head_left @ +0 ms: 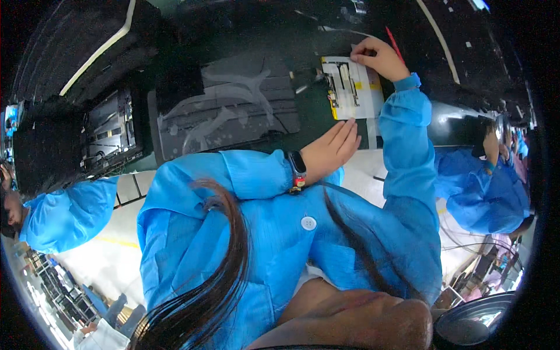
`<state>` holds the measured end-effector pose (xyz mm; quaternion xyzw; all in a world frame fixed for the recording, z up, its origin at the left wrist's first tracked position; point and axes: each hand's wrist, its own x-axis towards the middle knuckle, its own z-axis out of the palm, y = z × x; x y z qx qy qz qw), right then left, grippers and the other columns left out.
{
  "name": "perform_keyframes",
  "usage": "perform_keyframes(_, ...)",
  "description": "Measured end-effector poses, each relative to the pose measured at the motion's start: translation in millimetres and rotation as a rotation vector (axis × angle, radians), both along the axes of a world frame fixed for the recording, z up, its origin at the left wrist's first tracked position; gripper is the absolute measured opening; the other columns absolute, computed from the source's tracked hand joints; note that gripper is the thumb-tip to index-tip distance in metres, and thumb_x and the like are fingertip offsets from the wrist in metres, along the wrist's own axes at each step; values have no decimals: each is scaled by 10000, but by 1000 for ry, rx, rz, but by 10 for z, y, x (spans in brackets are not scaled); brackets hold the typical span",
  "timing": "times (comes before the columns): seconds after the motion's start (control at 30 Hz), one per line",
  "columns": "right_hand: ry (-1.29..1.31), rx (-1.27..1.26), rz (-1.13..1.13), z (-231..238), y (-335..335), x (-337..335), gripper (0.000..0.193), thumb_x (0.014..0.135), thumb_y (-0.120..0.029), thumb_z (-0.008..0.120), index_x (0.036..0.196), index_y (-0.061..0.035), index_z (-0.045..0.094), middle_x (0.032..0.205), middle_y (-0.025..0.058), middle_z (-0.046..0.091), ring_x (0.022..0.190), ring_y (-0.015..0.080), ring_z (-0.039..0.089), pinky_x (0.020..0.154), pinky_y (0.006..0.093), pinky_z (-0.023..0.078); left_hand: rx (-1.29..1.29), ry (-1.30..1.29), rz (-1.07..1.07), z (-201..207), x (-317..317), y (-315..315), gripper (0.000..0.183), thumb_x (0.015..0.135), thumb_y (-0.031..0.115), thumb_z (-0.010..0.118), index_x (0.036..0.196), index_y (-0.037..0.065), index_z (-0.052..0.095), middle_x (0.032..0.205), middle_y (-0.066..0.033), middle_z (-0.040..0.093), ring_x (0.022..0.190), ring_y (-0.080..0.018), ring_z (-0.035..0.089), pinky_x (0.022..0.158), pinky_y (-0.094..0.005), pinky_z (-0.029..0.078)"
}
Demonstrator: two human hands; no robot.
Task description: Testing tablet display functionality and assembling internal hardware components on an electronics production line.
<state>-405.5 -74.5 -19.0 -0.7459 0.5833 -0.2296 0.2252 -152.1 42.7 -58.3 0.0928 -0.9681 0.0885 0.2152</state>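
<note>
Two hands: both at work on one opened flat device (pixel 353 87), which serves as the landmark below.
Device: a white-framed, tablet-like panel lying face down on the dark worktop (pixel 245 111), its inside showing, with yellow strips and thin dark parts along the middle.
Left hand (pixel 332 149): open and flat, fingers together, resting at the near edge of the device and pinning it; a dark watch sits on that wrist.
Right hand (pixel 379 58): at the far right corner of the device, fingers curled down in a pinch on something small at the edge; what it grips is too small to tell.
Red pen-like stick (pixel 395 44): just beyond the device, beside the right hand, lying on the worktop.
Grey mat (pixel 233 105): to the left of the device, smeared with pale streaks.
Black tray (pixel 111 128): well to the left of the device, past the mat, holding dark parts.
Co-workers: blue sleeves far left and far right of the device, not touching it.
Step in hand: likely peeling or pressing a strip at the far corner while the near edge is held.
Next move calls for: a steady hold from the flat hand and a slow, even pull or press at the corner.
</note>
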Motion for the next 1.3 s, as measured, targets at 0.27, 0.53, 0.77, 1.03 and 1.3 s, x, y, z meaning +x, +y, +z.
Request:
perform_keyframes(0.27,125,293,41,377,-242,179,188,718,-152,708,857,-26,700,826,97,662,756,186,618,706,315,486,-2,67,53,-73,-44,57,392,807,190,478,1131,-21,544,1203,-211,517,1203,-355,450,1028,-421,366)
perform_keyframes(0.53,261,490,8,471,-329,314,155,723,-112,693,833,-4,706,771,98,675,700,161,621,665,295,494,96,97,31,-137,-40,40,410,813,205,465,1142,-24,544,1215,-226,505,1214,-359,434,1035,-426,348)
perform_keyframes(0.77,276,481,43,499,-353,278,160,714,-119,699,828,-7,708,776,97,673,715,165,624,669,302,494,96,112,17,-131,-49,18,406,815,210,463,1133,-30,545,1211,-230,505,1213,-363,435,1039,-428,342)
perform_keyframes(1.03,195,438,49,388,-370,197,208,692,-175,736,832,-22,717,756,103,676,681,187,617,652,317,492,83,90,-2,-133,-59,15,405,814,200,460,1128,-43,543,1205,-240,506,1204,-368,444,1030,-433,357)
perform_keyframes(1.3,147,485,39,364,-386,154,197,681,-172,736,800,-17,713,731,88,677,655,164,614,612,302,486,76,84,10,-109,-57,23,419,810,198,454,1130,-61,531,1216,-250,494,1208,-373,440,1025,-429,365)
